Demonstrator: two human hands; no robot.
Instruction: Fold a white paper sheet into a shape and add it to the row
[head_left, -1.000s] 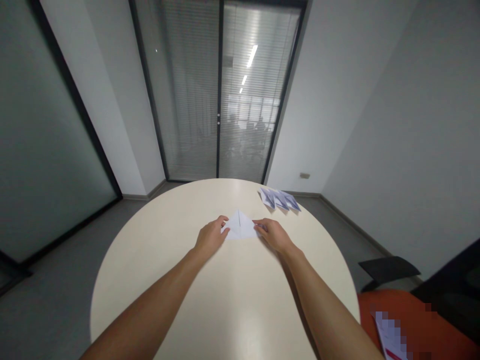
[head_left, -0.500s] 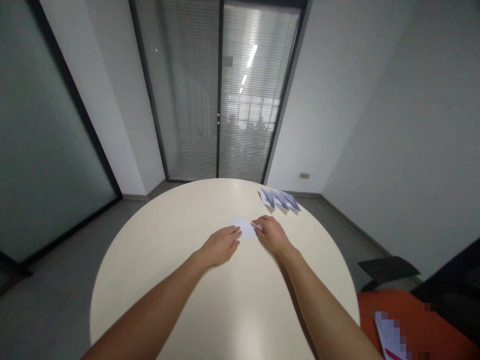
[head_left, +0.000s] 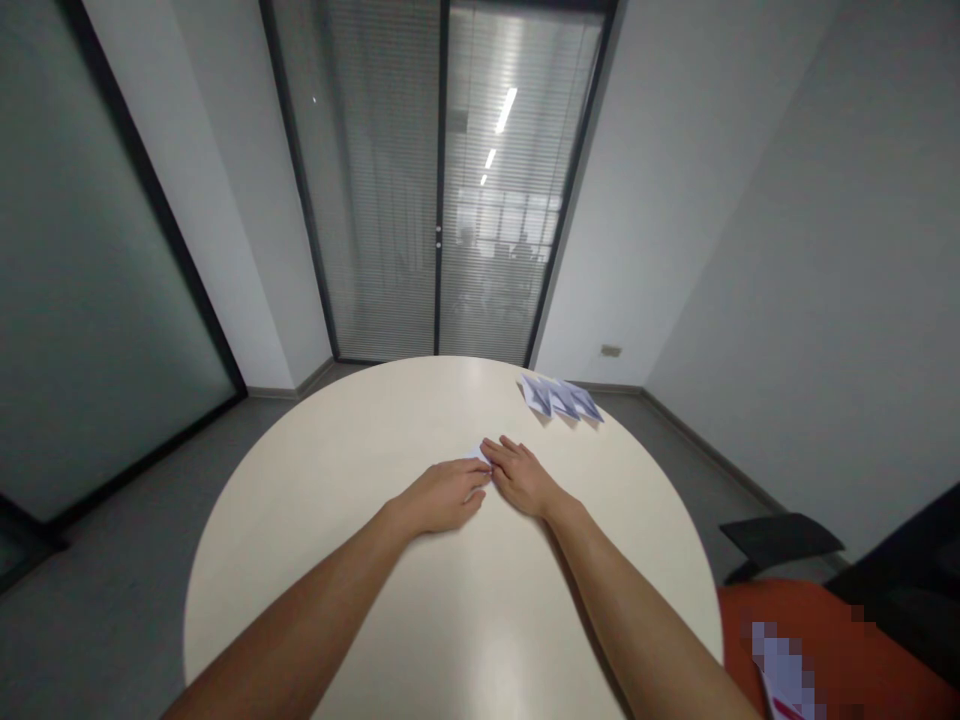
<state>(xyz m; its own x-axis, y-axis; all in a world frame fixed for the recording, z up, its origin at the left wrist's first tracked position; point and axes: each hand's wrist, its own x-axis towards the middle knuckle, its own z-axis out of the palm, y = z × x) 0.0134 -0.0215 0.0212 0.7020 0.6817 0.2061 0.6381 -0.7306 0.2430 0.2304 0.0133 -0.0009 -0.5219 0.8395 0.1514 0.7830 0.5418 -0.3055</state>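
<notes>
Across a pale round table (head_left: 465,620), a small white paper (head_left: 475,453) lies near the middle, mostly covered by the left hand (head_left: 446,494) and right hand (head_left: 519,477), which meet over it, fingers outstretched rather than gripping. Beyond them, at the far right edge, several folded papers (head_left: 562,401) overlap in a row; an orange chair (head_left: 780,600) stands beside the table.

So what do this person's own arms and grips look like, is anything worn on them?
The ungloved human left grip and equally bare right grip show no ring that I can make out. The bare, tapering left forearm and right forearm carry no visible sleeve, watch, bracelet or marking.
</notes>
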